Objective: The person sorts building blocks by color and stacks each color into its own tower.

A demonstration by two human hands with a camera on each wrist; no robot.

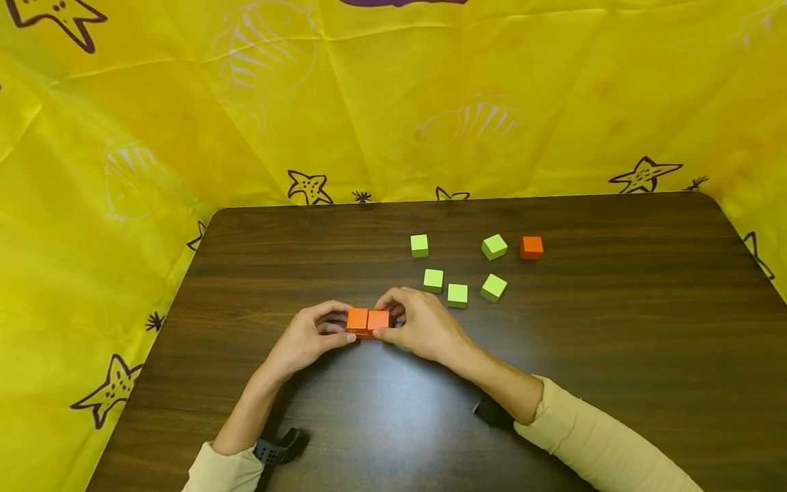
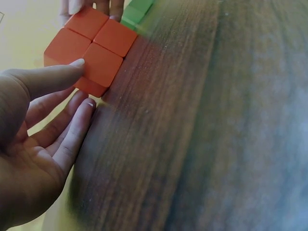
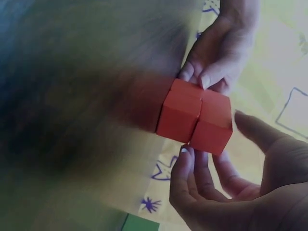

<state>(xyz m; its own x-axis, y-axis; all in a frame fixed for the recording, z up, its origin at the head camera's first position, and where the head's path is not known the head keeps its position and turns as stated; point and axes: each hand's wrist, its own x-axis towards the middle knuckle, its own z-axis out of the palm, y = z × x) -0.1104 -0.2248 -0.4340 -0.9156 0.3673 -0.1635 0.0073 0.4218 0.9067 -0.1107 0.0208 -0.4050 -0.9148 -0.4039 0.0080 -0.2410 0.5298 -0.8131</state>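
Four orange cubes (image 1: 358, 319) are packed two by two into one small block, which is at the near-middle part of the table (image 1: 295, 263), between the person's hands. From above I see mainly the two upper cubes, and only a thin strip of the lower pair; the left wrist view shows all four square faces, while the underside is hidden, so I cannot tell how it meets the table. The left hand (image 1: 307, 338) holds the block from its left side, its thumb (image 2: 53, 79) laid on the near face and some fingertips lost behind. The right hand (image 1: 424, 324) is curved narrowly around the other end; its fingers (image 3: 204, 178) touch the cubes, but the contact of its thumb is hard to make out. Beyond, well apart or near, lie five green cubes (image 1: 458, 294) and a single orange cube (image 1: 531, 248), all with flat sides and rather sharp edges. The table has dark wood grain, with a pale glare in front. The left sleeve (image 1: 224, 471) and the right sleeve (image 1: 599, 434) are cut off below; a dark object (image 1: 492, 412) is half covered by the right forearm. Yellow cloth (image 1: 393, 75), creased and shiny, carries fish and starfish drawings.
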